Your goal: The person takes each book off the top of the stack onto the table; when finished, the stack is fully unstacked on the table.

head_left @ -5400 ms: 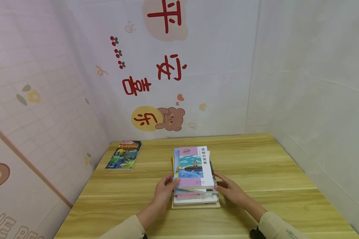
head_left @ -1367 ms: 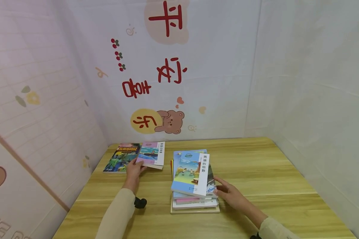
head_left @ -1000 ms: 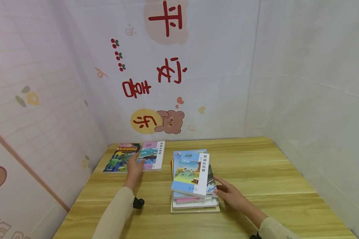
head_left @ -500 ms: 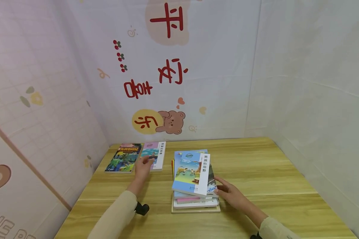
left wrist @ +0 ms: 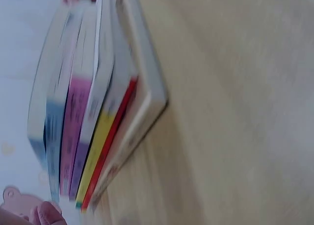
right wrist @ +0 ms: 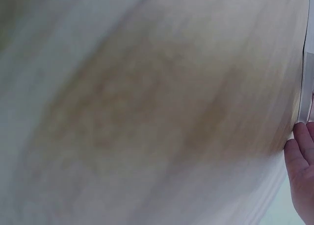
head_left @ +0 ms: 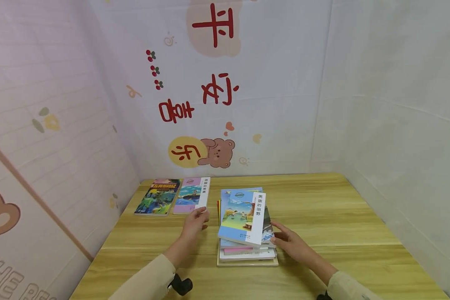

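Note:
In the head view a stack of books (head_left: 247,257) stands on the table, a blue-covered book (head_left: 238,216) lying slightly askew on top. My left hand (head_left: 193,227) hovers left of the stack with loose fingers, near the lower corner of a pink-and-white book (head_left: 189,196). Nothing is in that hand. My right hand (head_left: 292,246) rests its fingertips against the right side of the stack. The left wrist view gives the colored spines of the stacked books (left wrist: 73,112), slightly blurred. Fingers of the right hand (right wrist: 301,161) touch book edges at the right of the right wrist view.
A green-and-dark comic-style book (head_left: 158,198) lies at the table's back left, beside the pink-and-white one. The wooden table (head_left: 322,208) meets a white printed cloth wall (head_left: 277,104) at the back and more cloth at both sides.
The pink-and-white book went from the stack top to beside the comic-style book, uncovering the blue one. My left hand released it and moved right toward the stack. The right hand stayed there.

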Motion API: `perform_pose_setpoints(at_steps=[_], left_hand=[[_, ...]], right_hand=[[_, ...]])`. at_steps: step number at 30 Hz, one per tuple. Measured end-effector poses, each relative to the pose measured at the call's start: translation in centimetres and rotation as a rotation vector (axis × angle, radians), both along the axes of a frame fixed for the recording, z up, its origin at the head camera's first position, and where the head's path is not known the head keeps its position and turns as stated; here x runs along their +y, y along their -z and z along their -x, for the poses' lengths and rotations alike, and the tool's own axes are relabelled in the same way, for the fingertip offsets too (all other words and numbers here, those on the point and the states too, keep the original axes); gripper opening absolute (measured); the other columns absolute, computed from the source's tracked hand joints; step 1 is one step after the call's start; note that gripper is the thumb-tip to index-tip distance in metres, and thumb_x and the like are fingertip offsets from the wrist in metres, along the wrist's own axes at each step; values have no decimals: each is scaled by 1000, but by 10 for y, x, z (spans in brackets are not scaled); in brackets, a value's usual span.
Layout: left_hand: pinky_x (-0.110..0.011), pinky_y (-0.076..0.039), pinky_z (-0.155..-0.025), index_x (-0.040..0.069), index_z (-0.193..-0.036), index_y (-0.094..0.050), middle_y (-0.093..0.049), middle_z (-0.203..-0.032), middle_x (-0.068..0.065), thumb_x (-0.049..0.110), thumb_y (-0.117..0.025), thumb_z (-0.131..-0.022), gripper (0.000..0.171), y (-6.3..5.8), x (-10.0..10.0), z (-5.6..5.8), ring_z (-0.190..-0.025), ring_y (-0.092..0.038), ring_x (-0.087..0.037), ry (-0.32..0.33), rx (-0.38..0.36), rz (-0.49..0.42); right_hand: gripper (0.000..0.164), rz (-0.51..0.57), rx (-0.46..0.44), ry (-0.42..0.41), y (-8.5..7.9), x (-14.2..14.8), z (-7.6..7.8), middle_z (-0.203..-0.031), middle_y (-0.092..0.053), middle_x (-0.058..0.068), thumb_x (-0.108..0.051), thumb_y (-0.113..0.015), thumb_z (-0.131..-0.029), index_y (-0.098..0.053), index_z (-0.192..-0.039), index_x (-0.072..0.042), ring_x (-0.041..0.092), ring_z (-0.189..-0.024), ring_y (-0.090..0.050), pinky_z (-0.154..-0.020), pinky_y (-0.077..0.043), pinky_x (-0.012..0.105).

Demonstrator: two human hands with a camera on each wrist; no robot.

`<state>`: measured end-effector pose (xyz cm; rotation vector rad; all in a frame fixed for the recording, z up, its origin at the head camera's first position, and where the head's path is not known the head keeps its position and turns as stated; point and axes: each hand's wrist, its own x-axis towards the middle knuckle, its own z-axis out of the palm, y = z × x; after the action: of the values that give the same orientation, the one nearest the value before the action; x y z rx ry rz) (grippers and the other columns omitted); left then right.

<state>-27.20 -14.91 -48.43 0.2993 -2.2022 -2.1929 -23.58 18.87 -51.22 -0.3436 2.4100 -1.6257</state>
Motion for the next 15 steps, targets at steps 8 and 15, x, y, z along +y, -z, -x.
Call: perform_pose_setpoints(at_steps=[8, 15], left_hand=[[-44, -51, -88, -8, -140, -47, -62, -112, -12, 27, -67, -96, 59, 3, 14, -31, -99, -55, -27, 56, -33, -32], [-40, -52, -80, -10, -137, -48, -63, -101, -6, 24, -69, -95, 57, 10, 25, -47, -89, -57, -22, 70, -35, -41]], right_hand=[[66, -1, 13, -64, -2, 1, 4, -135, -52, 33, -20, -61, -100, -29, -155, -3, 45, -126, -50, -99, -45, 53], [67, -4, 1, -80, -5, 1, 6, -137, -49, 33, -20, -61, -100, -28, -155, -2, 47, -127, -48, -98, -46, 53]])
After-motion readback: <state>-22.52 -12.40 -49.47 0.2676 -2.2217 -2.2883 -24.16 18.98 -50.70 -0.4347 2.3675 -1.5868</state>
